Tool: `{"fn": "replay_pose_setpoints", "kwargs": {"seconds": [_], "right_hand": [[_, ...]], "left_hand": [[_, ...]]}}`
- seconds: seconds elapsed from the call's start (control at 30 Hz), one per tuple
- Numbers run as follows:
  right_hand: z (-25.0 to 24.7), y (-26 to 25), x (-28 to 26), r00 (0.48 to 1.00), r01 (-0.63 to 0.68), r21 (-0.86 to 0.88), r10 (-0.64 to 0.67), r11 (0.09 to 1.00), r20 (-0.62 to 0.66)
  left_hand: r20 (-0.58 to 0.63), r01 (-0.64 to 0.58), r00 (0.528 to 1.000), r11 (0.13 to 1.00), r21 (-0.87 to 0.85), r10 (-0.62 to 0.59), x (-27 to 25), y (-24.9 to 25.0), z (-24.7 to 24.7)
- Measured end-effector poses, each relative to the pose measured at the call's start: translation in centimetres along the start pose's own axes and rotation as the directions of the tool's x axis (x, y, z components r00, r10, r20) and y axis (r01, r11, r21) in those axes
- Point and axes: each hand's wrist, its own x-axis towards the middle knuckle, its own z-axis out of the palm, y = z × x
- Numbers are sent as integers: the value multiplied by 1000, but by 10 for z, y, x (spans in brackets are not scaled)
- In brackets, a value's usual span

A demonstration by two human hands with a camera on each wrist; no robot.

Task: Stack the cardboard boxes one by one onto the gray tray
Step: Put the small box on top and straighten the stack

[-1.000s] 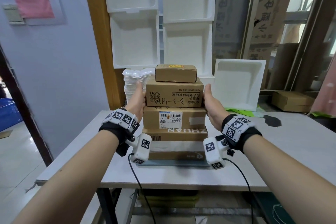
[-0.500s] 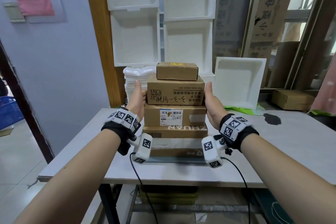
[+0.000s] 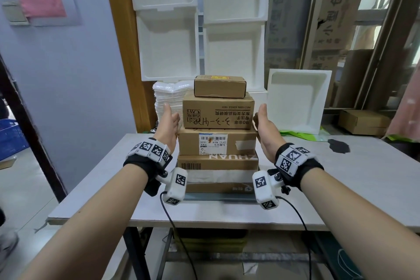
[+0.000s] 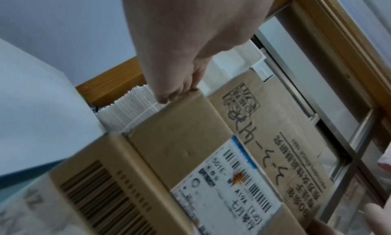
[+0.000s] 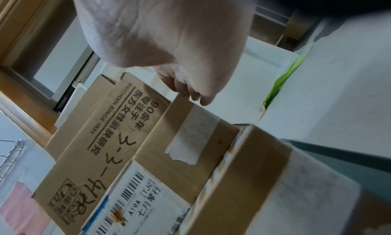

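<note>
On the pale gray bench point(image 3: 341, 179), five brown cardboard boxes are sitting in a tall stack on the flat gray tray point(image 3: 218, 198). At the very top is lying the small brown cardboard box with a yellow sticker point(image 3: 220, 86). Under it is sitting the big brown cardboard box with black printed writing point(image 3: 218, 111), and under that the brown cardboard box with a white barcode label point(image 3: 217, 142). The left hand point(image 3: 168, 124) is standing just beside the left side of the stack with its fingers point(image 4: 169, 94) straight, and the tips are touching the top back corner of the label box. The right hand point(image 3: 264, 126) is standing the same way just beside the right side, its fingers point(image 5: 190, 93) straight and touching that box's far top corner. Neither hand is gripping a thing. Behind the stack, white foam trays point(image 3: 297, 100) are leaning up against the wall
</note>
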Motion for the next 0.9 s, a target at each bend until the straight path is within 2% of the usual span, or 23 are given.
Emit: {"fn": "replay_pose_setpoints", "kwargs": {"seconds": [0.13,0.27,0.63,0.9], "right_hand": [[-6,22,0,997,-72,51,71,996,14],[-6,37,-6,993,-109,66,107,992,40],[-4,54,-1,994,-113,0,113,994,3],[-10,65,-3,993,-116,35,115,993,19]], "left_hand": [[6,90,996,996,-1,-90,-3,-17,-7],[58,125,991,992,-25,-123,-8,-28,-3],[49,117,992,993,-6,-116,-12,-36,-3],[32,151,988,988,-34,-150,-14,-51,-11]]}}
